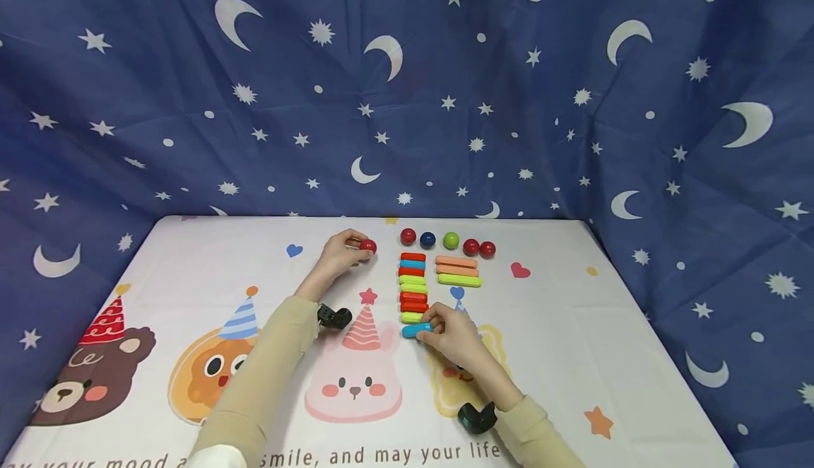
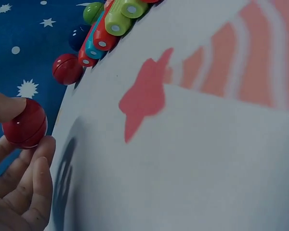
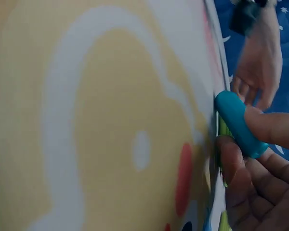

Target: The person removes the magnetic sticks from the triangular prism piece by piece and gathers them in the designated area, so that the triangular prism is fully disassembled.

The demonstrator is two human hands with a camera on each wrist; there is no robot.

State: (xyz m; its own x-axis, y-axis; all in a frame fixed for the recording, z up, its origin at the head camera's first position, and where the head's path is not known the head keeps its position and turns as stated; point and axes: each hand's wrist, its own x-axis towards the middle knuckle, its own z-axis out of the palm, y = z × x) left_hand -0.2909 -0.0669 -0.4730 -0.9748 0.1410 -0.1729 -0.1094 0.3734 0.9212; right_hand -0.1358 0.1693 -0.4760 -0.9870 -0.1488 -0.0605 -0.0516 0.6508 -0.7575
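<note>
My left hand (image 1: 341, 254) pinches a red ball (image 2: 25, 123) between thumb and fingers, left of a row of balls at the back of the table. My right hand (image 1: 453, 334) grips a blue stick (image 3: 239, 123) by thumb and fingertips. In the head view that stick lies at the near end of a column of short sticks (image 1: 413, 289) in red, blue and yellow-green; whether it touches the table I cannot tell. The row holds a red ball (image 1: 408, 236), a dark blue ball (image 1: 428, 240), a green ball (image 1: 451, 240) and two more red balls (image 1: 479, 248).
Right of the column lie two orange sticks (image 1: 456, 266) and a yellow-green stick (image 1: 459, 281). A white cloth (image 1: 559, 326) with cartoon animals covers the table. Behind it hangs a blue curtain (image 1: 432, 150) with moons and stars. Each wrist wears a black device (image 1: 477, 418).
</note>
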